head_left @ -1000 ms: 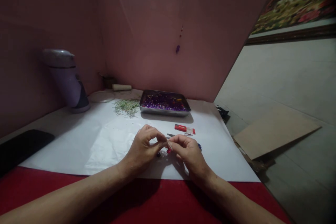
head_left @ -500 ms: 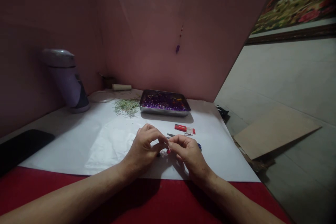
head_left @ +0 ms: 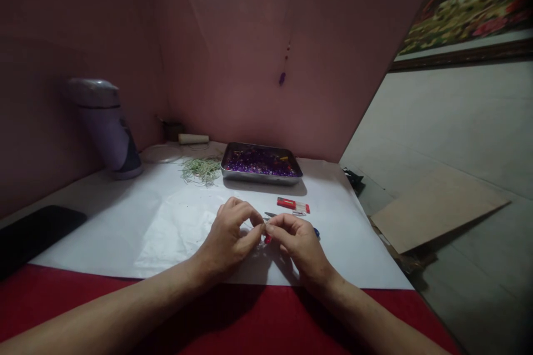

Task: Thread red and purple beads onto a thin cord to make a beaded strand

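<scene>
My left hand [head_left: 231,233] is closed in a pinch, thumb against forefinger, and its tips meet those of my right hand [head_left: 302,244]. Right thumb and forefinger are pinched as well. Between the two hands is a thin beaded thread, mostly hidden by the fingers. A shiny red bead [head_left: 267,239] hangs just under the fingertips, with small clear bits beside it that are too blurred to name. Scissors [head_left: 270,214] lie on the white sheet behind the hands, partly covered, a blue handle showing past my right hand.
A metal tray [head_left: 266,179] of purple beads stands at the back, beside tangled pale green threads [head_left: 202,171]. A red needle packet [head_left: 292,204] lies nearer. At left are a purple tumbler [head_left: 106,130] and a black phone-like slab [head_left: 41,233]. White sheet [head_left: 353,244] covers the red table.
My left thumb and forefinger have shifted slightly down and closed together near the red bead. My right hand has barely moved.
</scene>
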Demonstrator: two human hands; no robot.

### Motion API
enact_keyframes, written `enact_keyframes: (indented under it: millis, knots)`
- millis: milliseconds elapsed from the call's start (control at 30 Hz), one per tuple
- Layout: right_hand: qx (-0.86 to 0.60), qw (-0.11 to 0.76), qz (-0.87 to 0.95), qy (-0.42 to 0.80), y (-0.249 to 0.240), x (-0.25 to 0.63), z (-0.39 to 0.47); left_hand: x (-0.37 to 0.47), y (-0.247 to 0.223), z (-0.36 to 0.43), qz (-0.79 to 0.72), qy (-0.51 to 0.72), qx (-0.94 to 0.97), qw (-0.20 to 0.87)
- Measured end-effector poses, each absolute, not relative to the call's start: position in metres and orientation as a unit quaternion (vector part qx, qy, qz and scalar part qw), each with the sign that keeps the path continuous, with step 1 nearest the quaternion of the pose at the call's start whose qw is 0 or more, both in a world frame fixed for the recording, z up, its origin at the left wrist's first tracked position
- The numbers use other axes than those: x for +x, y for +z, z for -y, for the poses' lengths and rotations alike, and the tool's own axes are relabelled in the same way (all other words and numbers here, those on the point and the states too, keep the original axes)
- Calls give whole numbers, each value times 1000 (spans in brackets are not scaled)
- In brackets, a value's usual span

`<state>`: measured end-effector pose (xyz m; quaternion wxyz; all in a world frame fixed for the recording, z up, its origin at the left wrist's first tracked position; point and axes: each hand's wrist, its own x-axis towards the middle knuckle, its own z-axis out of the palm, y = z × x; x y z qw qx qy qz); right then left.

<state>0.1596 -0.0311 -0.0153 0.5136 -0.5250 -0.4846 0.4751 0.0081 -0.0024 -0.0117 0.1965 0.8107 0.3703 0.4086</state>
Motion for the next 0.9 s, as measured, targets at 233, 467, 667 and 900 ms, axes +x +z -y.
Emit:
enact_keyframes:
  millis: [233, 467, 667, 900]
  knots:
    - [-521, 511, 489, 477, -17, 159, 30, 9, -10, 4, -411, 392, 792, 222]
    - [-522, 506, 503, 467, -18, 160, 30, 10, -9, 6, -429, 390, 777, 245]
    - [-517, 508, 533, 437, -22, 160, 28, 11, -8, 5, -475, 388, 745, 263]
    - [-517, 508, 540, 428, -22, 158, 29, 11, -10, 5, -458, 396, 747, 275]
